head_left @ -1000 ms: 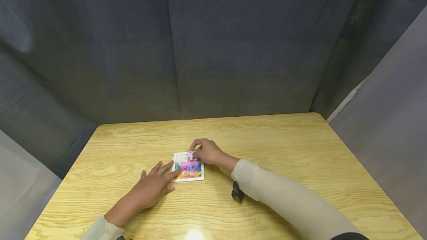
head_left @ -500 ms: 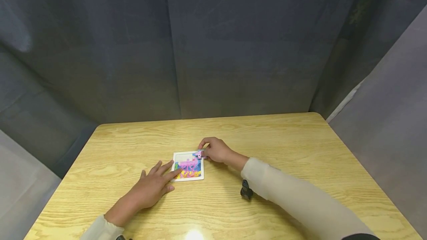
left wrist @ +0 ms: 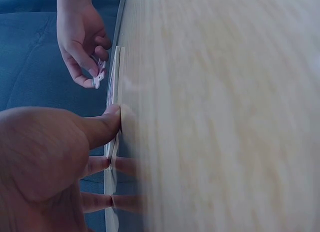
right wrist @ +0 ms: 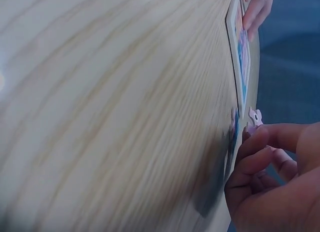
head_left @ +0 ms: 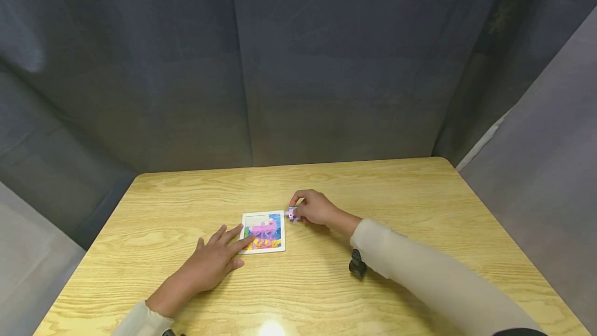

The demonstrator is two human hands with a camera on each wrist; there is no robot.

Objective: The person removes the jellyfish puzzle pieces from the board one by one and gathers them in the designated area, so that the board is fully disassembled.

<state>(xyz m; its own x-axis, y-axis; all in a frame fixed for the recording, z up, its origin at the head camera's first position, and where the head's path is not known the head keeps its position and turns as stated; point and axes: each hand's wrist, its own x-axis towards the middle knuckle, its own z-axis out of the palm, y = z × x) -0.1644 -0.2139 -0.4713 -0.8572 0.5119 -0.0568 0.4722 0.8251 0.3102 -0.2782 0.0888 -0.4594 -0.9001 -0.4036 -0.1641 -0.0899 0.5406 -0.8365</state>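
A small square jigsaw puzzle in a white frame lies on the table, showing a pink creature over blue and yellow. Its upper left area is bare and pale. My left hand lies with spread fingers over the puzzle's left edge. Just past the puzzle's upper right corner, my right hand pinches a pink jigsaw piece between thumb and fingers. In the right wrist view this jigsaw piece shows a dark eye spot and is held above the table. The fingers hide part of it.
A wooden table spreads around the puzzle, with dark cloth hanging behind it. In the right wrist view a pink and blue shape shows at the tabletop below the held piece; whether it is another piece or a reflection, I cannot tell.
My right hand has moved right with the pinched jigsaw piece, from over the puzzle's upper part to beyond its right edge. The blue upper right corner is uncovered. My left hand has stayed still.
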